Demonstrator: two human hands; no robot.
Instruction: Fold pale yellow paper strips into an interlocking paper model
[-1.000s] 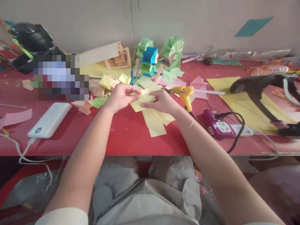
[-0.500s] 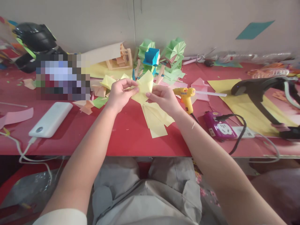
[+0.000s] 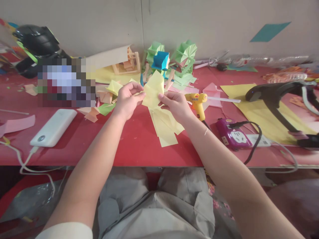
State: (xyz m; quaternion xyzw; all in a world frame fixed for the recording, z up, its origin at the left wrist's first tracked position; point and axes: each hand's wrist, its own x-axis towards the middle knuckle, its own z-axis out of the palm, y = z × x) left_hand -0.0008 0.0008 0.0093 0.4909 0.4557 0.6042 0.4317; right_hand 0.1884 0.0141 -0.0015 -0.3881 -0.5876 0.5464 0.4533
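Note:
A sheet of pale yellow paper (image 3: 154,89) is held up between my two hands, above the red table. My left hand (image 3: 128,100) pinches its left edge with thumb and fingers. On the opposite edge, my right hand (image 3: 175,104) grips the paper the same way. Creases on the sheet are too faint to make out. Below it lie several loose yellow paper pieces (image 3: 167,132). Folded yellow paper (image 3: 114,87) sits just beyond my left hand, and a yellow glue gun (image 3: 198,101) with a clear glue stick lies right of my right hand.
Green folded-paper shapes (image 3: 185,53) and a blue paper box (image 3: 160,60) stand by the wall. A white power bank (image 3: 54,127) lies left. On the right are a purple socket block (image 3: 233,134) with cables and a black headband-like device (image 3: 276,96). The table's front edge (image 3: 159,165) is near my lap.
The yellow paper has turned a little and shows more of its flat face, standing slightly higher. My right fingers have shifted slightly up along its right edge.

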